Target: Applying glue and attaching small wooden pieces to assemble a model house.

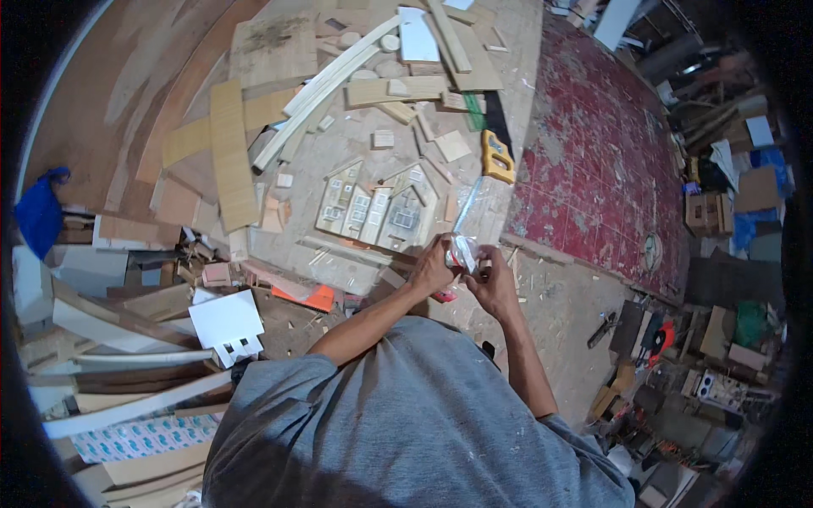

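Close in front of my body, both hands meet at a shiny silvery-white item with a bit of red (461,252); its exact kind is too small to tell. My left hand (432,269) is closed on its left side. On the right, the bent fingers of my right hand (495,284) are closed at its other side, partly hiding what they pinch. A pale bluish strip (470,206) runs from the item toward a handsaw with a yellow handle (498,157). Left of the hands lies a house-shaped wooden piece with small windows (377,207), flat on the worktable (343,140).
Wood strips (326,89) and offcuts cover the table's far side. A worn red surface (593,161) lies to the right. An orange tool (309,296) and a white cut-out board (227,326) are at left. Scrap and tools crowd the right floor, including dark pliers (602,330).
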